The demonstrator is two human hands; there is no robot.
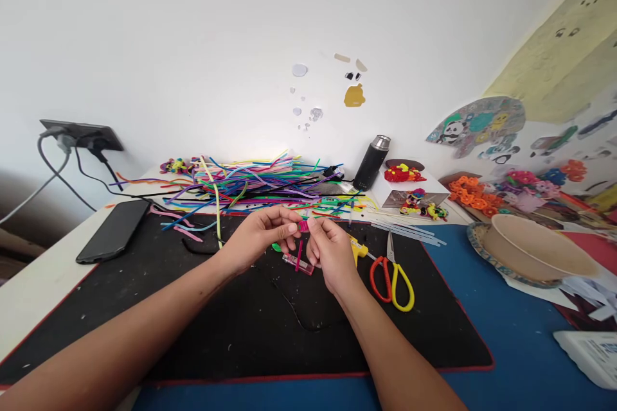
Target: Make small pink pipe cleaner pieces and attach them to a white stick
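Note:
My left hand (263,234) and my right hand (330,250) meet above a black mat (144,308), both pinching a small pink pipe cleaner piece (303,226) coiled between the fingertips. Its loose tail hangs down toward a pink lighter (297,263) lying on the mat. A green bit (276,247) peeks out under my left hand. Behind the hands lies a big heap of coloured pipe cleaners (250,183).
Red and yellow scissors (393,276) and a yellow glue gun (357,249) lie right of my hands. A black phone (113,230) rests at the left, a dark flask (371,162) at the back. A paper bowl (535,250) and finished craft flowers (475,196) stand at the right.

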